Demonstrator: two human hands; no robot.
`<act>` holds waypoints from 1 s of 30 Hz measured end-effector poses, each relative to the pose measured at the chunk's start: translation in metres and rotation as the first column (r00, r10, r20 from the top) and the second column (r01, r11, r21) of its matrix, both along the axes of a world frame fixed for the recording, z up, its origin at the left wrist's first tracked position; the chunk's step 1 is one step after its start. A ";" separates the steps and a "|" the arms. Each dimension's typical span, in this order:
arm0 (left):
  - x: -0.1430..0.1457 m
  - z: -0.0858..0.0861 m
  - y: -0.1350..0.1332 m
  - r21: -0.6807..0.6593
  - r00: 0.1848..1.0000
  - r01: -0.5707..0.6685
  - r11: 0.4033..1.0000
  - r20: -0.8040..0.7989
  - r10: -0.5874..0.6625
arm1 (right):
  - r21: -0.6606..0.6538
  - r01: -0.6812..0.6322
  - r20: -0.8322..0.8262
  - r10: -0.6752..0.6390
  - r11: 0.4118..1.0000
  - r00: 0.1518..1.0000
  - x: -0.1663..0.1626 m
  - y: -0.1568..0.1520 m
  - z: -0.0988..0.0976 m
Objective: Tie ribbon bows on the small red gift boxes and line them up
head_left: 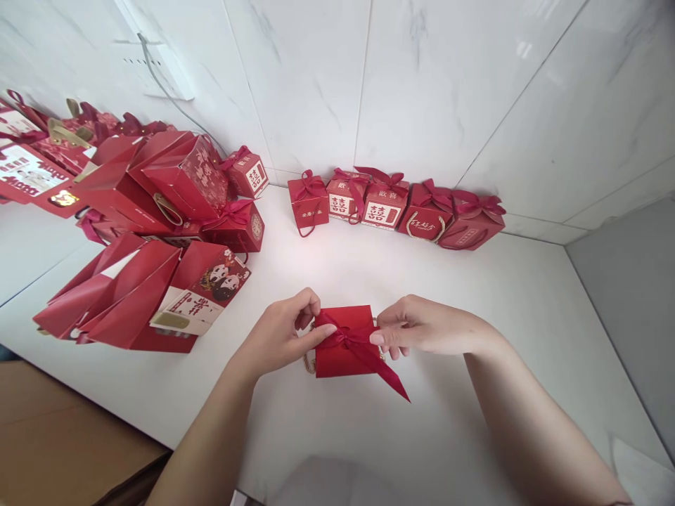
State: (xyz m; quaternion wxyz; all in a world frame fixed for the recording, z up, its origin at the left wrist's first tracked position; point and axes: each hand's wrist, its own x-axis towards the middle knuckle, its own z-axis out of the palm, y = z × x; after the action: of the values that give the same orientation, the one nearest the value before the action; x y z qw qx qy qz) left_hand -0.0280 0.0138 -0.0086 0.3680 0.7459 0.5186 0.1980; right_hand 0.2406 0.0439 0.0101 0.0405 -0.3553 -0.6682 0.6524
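Observation:
A small red gift box (333,364) sits on the white table in front of me, its flat top facing up. Across that top lies a dark red ribbon (363,344), knotted near the middle, with one pointed tail hanging past the front right edge. My left hand (279,337) is closed at the box's left side, thumb and fingers pinching the ribbon. On the opposite side my right hand (427,327) is also closed, its thumb and forefinger pinching the ribbon close to the knot. Twisted cord handles (309,363) show at both sides, partly hidden by my fingers.
Ribboned red boxes (387,204) stand in a row against the marble-patterned wall. Many larger red gift boxes (142,295) are piled at the left. A grey cable (163,88) runs down from a wall socket. A cardboard box (58,436) is at lower left.

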 end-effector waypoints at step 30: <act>-0.002 0.001 0.002 -0.050 0.996 0.025 0.998 0.090 -0.021 | 0.014 -0.069 -0.062 0.070 0.998 0.996 0.003 0.002 -0.004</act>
State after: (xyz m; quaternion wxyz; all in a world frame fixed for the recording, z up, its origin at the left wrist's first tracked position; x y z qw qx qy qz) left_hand -0.0297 0.0156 -0.0078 0.4122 0.7325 0.4978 0.2136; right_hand 0.2433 0.0456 0.0063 0.0409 -0.3109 -0.6825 0.6602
